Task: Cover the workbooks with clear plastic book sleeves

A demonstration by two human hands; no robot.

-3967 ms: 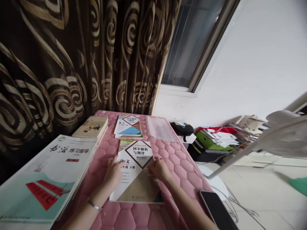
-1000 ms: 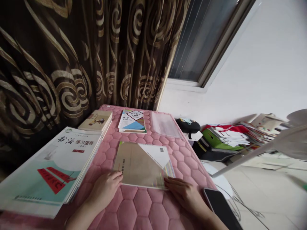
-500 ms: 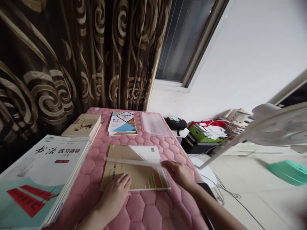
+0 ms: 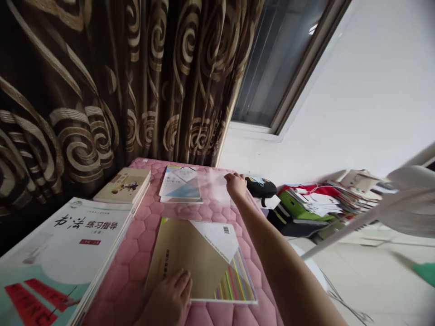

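Note:
A tan and white book (image 4: 193, 253) with a rainbow-striped corner lies flat on a pink quilted pad. My left hand (image 4: 173, 290) rests on its near left part, fingers laid over the surface. Farther off, my right hand (image 4: 237, 184) is pinched at the edge of a clear plastic sheet (image 4: 217, 183). The thin film looks hazy and smeared by motion, and seems to spread left over a white and blue math book (image 4: 181, 183). How many layers of plastic are there, I cannot tell.
Left stand a stack of calligraphy workbooks (image 4: 64, 253) and a smaller stack of tan books (image 4: 124, 185). The pink pad (image 4: 136, 253) ends along a right edge, beyond which are a black case (image 4: 261, 186), piled papers (image 4: 312, 199) and a white fan (image 4: 408, 199). A patterned curtain (image 4: 152, 81) hangs behind.
My right hand has gone from the tan book's right side to the far end of the pad, taking the clear plastic strip off the book. My left hand stays on the book.

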